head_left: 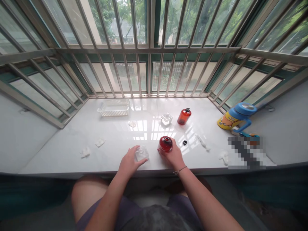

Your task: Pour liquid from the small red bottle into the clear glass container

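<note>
My left hand [130,162] is closed around a small clear glass bottle [141,152] on the white window ledge [101,154]. My right hand [172,156] grips a red bottle [165,143] standing just to the right of it, its mouth uncapped. A small black cap [184,142] lies on the ledge a little to the right of the red bottle. Farther back stand a second red bottle with a black top [184,116] and another clear glass bottle [166,118].
A white plastic tray [113,109] sits at the back left, a small clear lid [132,124] in front of it. Crumpled tissues [85,152] lie left and right. A blue-lidded yellow cup [237,117] leans at the right. Metal window bars [149,50] enclose the ledge.
</note>
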`<state>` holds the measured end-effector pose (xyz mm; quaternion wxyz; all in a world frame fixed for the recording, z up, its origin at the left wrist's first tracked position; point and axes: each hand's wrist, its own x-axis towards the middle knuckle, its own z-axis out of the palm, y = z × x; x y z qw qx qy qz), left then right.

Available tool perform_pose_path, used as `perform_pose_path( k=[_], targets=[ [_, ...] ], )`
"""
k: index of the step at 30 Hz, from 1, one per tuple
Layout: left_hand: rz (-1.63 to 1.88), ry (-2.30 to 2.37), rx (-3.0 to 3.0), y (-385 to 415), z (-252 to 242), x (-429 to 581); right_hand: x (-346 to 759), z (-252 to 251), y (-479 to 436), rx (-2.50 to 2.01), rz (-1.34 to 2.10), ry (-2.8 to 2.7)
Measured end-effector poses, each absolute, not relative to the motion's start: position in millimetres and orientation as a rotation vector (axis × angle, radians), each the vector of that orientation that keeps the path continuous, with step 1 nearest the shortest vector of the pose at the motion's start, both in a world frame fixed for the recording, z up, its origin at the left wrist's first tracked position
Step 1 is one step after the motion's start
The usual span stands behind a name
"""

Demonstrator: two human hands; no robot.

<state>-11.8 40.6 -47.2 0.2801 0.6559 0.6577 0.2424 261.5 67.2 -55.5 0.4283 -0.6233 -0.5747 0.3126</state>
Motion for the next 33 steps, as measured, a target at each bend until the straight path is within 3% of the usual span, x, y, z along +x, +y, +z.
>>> perform_pose_path(
  k=[33],
  targets=[
    [0.803,1.630,1.566,13.4,-47.2,-4.2,260.0,-62.9,58.7,-1.556,0.751,-1.426]
  ],
)
